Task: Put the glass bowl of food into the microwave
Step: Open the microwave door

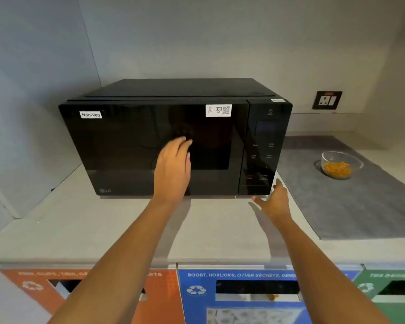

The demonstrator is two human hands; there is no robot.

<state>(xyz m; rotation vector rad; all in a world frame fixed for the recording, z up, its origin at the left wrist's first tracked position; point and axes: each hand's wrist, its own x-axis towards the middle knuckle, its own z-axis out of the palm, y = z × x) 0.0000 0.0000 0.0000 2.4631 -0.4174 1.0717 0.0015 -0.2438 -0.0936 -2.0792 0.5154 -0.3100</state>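
A black microwave [131, 146] with a "Non-Veg" label stands on the pale counter, its door closed. The glass bowl of food [340, 166], holding orange-yellow pieces, sits to its right on a grey mat. My left hand [173, 169] is raised in front of the door glass, fingers apart, holding nothing. Spread and empty, my right hand [275, 199] hovers at the microwave's lower right corner, just below the control panel. The bowl is well to the right of both hands.
A grey mat [360, 206] covers the counter's right side. A wall socket [327, 100] is behind it. Walls close in on the left and at the back. Below the counter edge are orange [166, 300], blue [197, 277] and green [384, 307] recycling bins.
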